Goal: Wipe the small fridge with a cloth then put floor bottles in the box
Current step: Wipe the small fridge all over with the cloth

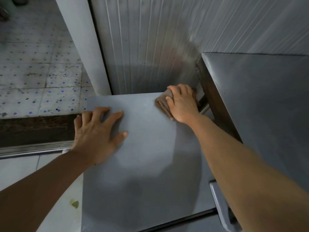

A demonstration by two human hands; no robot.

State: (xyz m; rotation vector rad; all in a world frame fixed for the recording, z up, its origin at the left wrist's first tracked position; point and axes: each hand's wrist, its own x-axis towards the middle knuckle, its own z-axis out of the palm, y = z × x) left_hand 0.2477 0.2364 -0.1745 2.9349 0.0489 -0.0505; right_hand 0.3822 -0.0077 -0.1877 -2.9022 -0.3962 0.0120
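Pressing down at centre right of the head view, the right hand (182,102) grips a soft, bunched cloth (163,104) on the fridge (147,164) top's far corner. The left hand (97,133), fingers spread flat, steadies the smooth top; the limp cloth looks best held bunched under the palm.

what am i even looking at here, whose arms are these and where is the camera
There is no machine here. The one picture comes from a camera worn on a person's head, looking down at their own two bare arms. The grey flat surface is the top of a small fridge. The left hand rests flat on it with fingers spread, holding nothing. The right hand grips a brown cloth at the far right corner of the top, next to a metal counter. Behind is a ribbed metal wall; a speckled tiled floor lies to the left.
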